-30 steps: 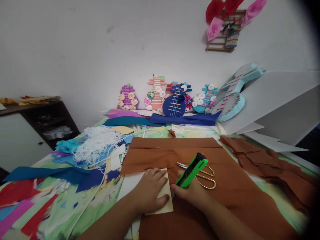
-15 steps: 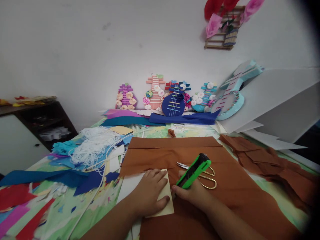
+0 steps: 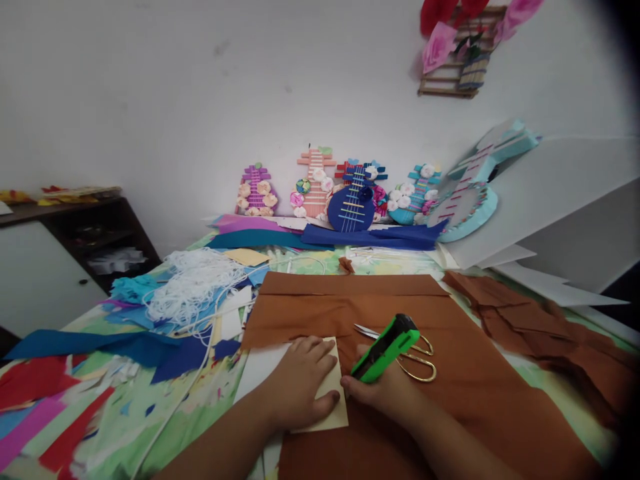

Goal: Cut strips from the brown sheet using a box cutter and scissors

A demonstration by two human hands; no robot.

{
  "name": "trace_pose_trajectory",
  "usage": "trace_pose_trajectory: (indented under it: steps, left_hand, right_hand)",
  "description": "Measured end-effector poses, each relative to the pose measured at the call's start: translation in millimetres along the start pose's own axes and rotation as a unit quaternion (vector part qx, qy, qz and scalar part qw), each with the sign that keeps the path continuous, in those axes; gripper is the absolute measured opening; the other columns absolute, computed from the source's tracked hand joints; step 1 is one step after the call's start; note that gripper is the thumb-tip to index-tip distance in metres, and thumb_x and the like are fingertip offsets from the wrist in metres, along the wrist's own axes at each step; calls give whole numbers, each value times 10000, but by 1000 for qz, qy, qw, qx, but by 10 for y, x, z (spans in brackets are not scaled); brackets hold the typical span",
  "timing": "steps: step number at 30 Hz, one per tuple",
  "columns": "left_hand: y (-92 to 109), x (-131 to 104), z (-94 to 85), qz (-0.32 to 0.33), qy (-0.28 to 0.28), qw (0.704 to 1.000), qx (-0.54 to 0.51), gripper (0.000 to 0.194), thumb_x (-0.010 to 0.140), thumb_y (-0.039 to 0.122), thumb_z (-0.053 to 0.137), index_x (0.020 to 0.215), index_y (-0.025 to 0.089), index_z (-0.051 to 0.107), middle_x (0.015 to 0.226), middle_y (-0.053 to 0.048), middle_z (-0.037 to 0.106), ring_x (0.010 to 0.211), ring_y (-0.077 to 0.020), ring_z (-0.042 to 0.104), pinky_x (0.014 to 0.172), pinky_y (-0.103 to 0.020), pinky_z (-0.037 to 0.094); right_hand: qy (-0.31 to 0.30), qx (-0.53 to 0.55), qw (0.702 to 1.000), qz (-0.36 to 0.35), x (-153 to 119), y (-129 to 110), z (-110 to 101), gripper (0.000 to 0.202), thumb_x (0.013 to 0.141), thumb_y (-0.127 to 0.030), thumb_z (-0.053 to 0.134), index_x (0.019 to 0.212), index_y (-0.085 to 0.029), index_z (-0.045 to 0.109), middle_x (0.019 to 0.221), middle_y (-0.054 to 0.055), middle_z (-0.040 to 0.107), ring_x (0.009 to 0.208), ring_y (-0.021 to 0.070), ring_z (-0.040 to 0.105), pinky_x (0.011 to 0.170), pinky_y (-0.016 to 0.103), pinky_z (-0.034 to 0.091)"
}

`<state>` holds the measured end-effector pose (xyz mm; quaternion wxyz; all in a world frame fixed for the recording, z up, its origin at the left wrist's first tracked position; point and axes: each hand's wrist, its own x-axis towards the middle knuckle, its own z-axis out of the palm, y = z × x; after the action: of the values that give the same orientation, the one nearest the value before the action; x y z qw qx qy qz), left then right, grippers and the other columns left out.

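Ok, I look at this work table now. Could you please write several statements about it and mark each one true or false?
1. The right hand holds a green and black tool. True.
2. The left hand is lifted in the air. False: it lies flat on the pale yellow piece.
3. The scissors lie on the brown sheet. True.
4. The scissors have red handles. False: the handles are gold-coloured.
5. The tangled white cord is at the left of the brown sheet. True.

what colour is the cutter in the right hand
Bright green with black parts; the cutter shows best in the head view.
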<state>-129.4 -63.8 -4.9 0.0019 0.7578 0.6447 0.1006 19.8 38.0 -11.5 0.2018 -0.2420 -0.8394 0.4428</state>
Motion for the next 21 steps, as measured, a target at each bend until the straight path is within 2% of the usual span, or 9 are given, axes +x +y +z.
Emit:
trace_pose_trajectory:
  steps: [8, 13, 17, 21]
  left_hand:
    - [9, 7, -12, -2, -4, 1000, -5, 374, 727, 366, 521, 1061, 197, 496, 1251, -55, 422, 1093, -248, 360, 922, -392, 257]
    - [0, 0, -7, -6, -10, 1000, -5, 388, 736, 386, 509, 1076, 203, 486, 1259, -64, 411, 1096, -259, 358, 917, -409, 262]
    - [-13, 3, -4, -3, -14, 1000, -6, 400, 741, 397, 500, 1091, 204, 479, 1266, -64, 405, 1100, -264, 356, 916, -415, 264]
    - [-10, 9, -8, 0, -9, 1000, -4, 383, 739, 399, 499, 1067, 202, 493, 1253, -57, 419, 1090, -259, 366, 916, -407, 267]
  right_hand:
    - [8, 10, 1000, 16, 21, 33, -14, 296, 636, -338, 582, 576, -192, 331, 531, -53, 372, 497, 83, 349, 458, 214, 285]
    - [27, 90, 995, 31, 9, 86, -28, 315, 651, -385, 565, 591, -194, 322, 545, -57, 320, 512, 85, 327, 473, 216, 300]
    - [-10, 94, 995, 25, -2, 31, -32, 322, 633, -338, 582, 571, -192, 302, 532, -64, 309, 502, 72, 311, 450, 200, 274]
    - [-6, 69, 997, 17, -9, -12, -24, 312, 628, -295, 581, 554, -189, 298, 511, -66, 316, 489, 68, 308, 438, 197, 256]
